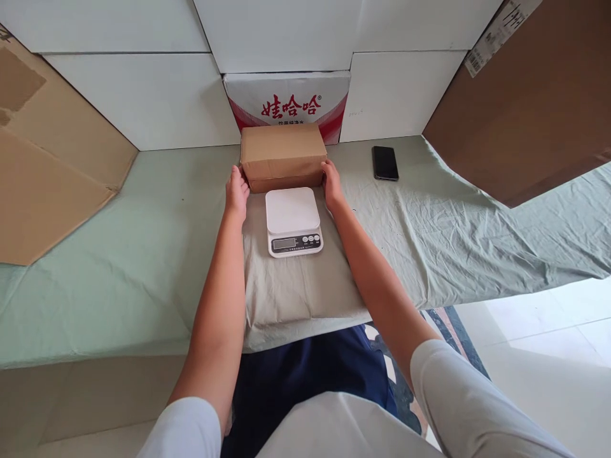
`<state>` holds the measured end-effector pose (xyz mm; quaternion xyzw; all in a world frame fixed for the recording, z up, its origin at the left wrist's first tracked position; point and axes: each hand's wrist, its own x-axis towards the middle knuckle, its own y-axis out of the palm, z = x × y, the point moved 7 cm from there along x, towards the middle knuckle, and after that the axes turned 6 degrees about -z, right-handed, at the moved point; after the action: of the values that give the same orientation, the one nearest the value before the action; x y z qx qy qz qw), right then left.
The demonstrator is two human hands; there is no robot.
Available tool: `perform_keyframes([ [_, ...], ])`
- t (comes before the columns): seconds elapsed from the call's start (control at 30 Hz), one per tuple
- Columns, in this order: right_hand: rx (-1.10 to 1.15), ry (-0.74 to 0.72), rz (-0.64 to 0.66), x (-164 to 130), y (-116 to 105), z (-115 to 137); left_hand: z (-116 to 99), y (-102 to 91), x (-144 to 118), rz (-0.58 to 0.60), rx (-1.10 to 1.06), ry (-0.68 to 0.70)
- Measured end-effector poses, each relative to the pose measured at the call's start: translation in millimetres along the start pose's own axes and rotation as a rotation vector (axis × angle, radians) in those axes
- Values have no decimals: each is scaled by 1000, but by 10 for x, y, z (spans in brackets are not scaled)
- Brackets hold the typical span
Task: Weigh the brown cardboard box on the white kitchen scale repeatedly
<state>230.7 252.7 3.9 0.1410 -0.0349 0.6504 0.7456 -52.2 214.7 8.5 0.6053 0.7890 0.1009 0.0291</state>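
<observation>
A closed brown cardboard box (284, 152) is held between my two hands at the back of the cloth-covered table. My left hand (237, 191) presses against its left end, with the fingers partly hidden behind the box edge. At the opposite end, my right hand (331, 181) grips the lower right corner. Just in front of the box lies a white digital kitchen scale (293, 213), its dark control strip and display facing me. Nothing rests on its plate.
Behind the box stands a white and red printed carton (291, 86) against the white wall (281, 35). A black phone (385, 163) lies to the right on the green cloth (157, 254). Large cardboard pieces rise at the left (52, 146) and right (529, 108).
</observation>
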Motion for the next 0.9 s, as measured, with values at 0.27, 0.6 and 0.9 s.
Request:
perform_keyframes([
  [0.27, 57, 96, -67, -113, -35, 84, -3, -19, -1, -13, 15, 3],
  [0.6, 13, 42, -30, -163, 12, 199, 21, 20, 18, -22, -4, 33],
  [0.9, -44, -17, -1, -266, 156, 375, -2, 80, -13, -60, -39, 33],
])
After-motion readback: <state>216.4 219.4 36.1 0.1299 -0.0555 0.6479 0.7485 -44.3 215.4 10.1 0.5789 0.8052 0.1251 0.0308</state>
